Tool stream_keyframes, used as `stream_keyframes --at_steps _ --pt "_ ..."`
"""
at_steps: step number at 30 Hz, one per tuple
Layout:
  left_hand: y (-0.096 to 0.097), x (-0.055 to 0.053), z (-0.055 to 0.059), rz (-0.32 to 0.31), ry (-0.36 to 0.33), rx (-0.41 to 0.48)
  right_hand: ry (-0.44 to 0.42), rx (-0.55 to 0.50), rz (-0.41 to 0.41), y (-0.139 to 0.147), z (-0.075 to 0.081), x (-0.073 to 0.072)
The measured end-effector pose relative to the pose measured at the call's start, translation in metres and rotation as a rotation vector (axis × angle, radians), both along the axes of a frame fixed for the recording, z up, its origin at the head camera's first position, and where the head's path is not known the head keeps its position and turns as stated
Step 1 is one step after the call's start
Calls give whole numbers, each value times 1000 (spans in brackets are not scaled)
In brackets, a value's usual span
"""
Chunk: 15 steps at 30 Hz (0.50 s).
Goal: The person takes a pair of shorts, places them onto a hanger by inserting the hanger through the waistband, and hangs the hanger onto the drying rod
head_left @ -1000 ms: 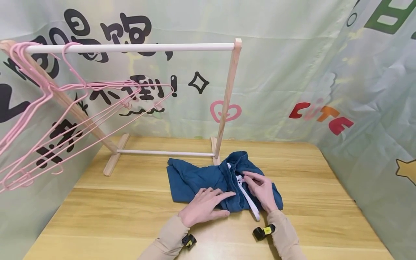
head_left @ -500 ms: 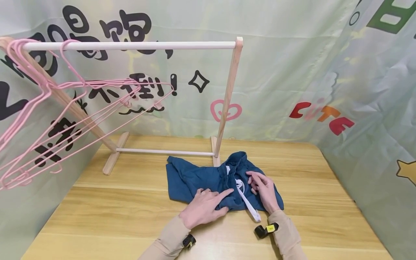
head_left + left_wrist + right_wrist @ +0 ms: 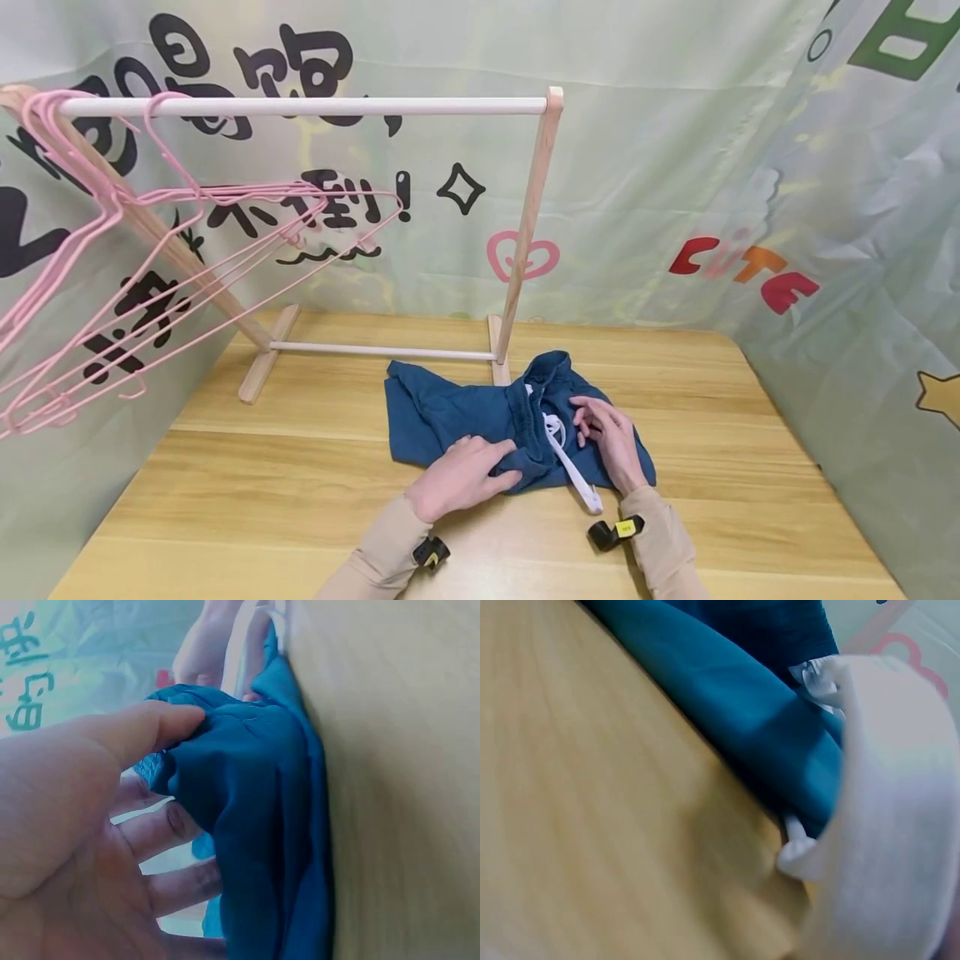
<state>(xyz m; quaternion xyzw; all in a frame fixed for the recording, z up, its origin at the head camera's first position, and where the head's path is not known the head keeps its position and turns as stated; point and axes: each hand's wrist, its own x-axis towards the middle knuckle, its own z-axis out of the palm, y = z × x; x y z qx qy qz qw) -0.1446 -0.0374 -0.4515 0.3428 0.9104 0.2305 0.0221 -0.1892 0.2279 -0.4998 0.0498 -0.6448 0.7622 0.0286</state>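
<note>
A pair of dark blue shorts [image 3: 446,414] lies bunched on the wooden table, its elastic waistband facing right. From the waistband a white drawstring [image 3: 573,473] runs toward the table's front; it looms close up in the right wrist view. My left hand [image 3: 465,477] holds the near edge of the waistband. In the left wrist view the thumb lies over the blue cloth [image 3: 255,787], with the fingers on its other side. My right hand [image 3: 611,440] rests on the right part of the shorts, beside the drawstring, fingers loosely bent.
A wooden rack [image 3: 523,225] with a white top rail [image 3: 337,107] stands behind the shorts, one foot right at them. Several pink hangers [image 3: 161,196] hang at its left end. Printed cloth walls [image 3: 637,167] enclose the table [image 3: 285,500] at the back and sides.
My right hand has let go of the drawstring and shifted slightly right. My left hand has drawn back a little to the left, its index finger now bent over the waistband edge.
</note>
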Motion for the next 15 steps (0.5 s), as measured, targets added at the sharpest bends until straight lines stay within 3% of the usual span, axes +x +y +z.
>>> stream_keyframes --at_steps 6,15 --pt "-9 -5 8 12 -84 185 52 -67 9 1 -1 1" --pt "-15 -7 14 86 -34 405 130 -172 30 3 -3 3"
